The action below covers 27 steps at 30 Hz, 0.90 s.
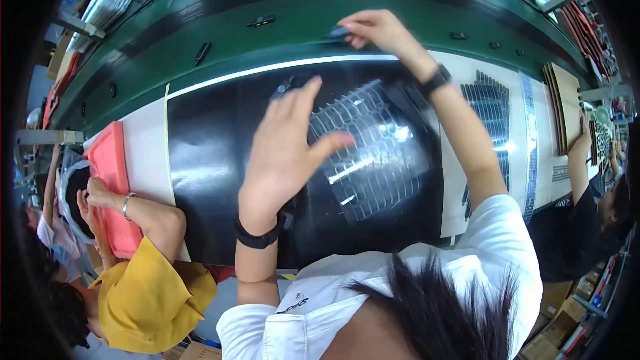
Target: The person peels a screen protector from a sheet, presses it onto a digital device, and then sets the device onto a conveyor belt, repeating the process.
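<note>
My left hand (288,147) hovers with fingers spread over a clear plastic tray (373,153) of small grid cells, lying on a black mat (213,153); the fingertips touch the tray's left edge. My right hand (377,29) reaches far out to the green conveyor belt (280,10) and pinches a small dark part (339,32) at its near edge. A black band sits on each wrist.
Small dark parts (203,52) lie along the belt. Rows of dark pieces (490,103) rest on the white table at right, beside cardboard sheets (565,103). A person in yellow (143,293) works at a pink tray (110,167) at left; another person (587,180) sits at right.
</note>
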Available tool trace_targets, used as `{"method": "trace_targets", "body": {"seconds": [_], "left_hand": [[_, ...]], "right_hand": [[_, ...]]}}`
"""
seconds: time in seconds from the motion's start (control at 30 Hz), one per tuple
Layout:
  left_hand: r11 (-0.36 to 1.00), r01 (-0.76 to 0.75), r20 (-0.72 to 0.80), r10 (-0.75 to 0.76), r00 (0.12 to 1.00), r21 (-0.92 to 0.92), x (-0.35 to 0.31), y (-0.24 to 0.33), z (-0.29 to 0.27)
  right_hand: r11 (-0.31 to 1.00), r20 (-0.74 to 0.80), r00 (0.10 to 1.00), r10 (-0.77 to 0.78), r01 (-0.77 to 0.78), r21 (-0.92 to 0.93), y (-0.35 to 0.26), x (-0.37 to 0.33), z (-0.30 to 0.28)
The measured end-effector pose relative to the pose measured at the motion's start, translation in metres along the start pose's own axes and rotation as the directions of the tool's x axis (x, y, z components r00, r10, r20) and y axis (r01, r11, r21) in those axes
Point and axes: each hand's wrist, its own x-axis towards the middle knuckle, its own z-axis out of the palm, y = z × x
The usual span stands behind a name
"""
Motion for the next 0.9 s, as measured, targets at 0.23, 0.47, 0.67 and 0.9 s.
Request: {"method": "trace_targets", "body": {"seconds": [0.23, 0.47, 0.67, 0.9], "left_hand": [[0.979, 0.194, 0.273, -0.204, 0.94, 0.063, -0.059, 0.041, 0.033], [0.976, 0.009, -0.03, -0.003, 1.0, 0.217, -0.076, 0.062, 0.036], [0.958, 0.23, 0.332, -0.276, 0.902, 0.172, -0.098, 0.072, 0.026], [0.608, 0.408, 0.014, -0.546, 0.837, -0.681, -0.326, 0.042, -0.083]], "right_hand": [[0.883, -0.078, 0.99, -0.118, 0.069, -0.464, 0.011, -0.045, -0.05], [0.632, -0.378, 0.925, -0.038, -0.271, -0.726, -0.01, -0.224, -0.144], [0.268, -0.507, 0.795, 0.334, -0.596, -0.757, 0.018, -0.339, -0.152], [0.225, -0.544, 0.718, 0.434, -0.671, -0.707, 0.043, -0.422, -0.133]]}}
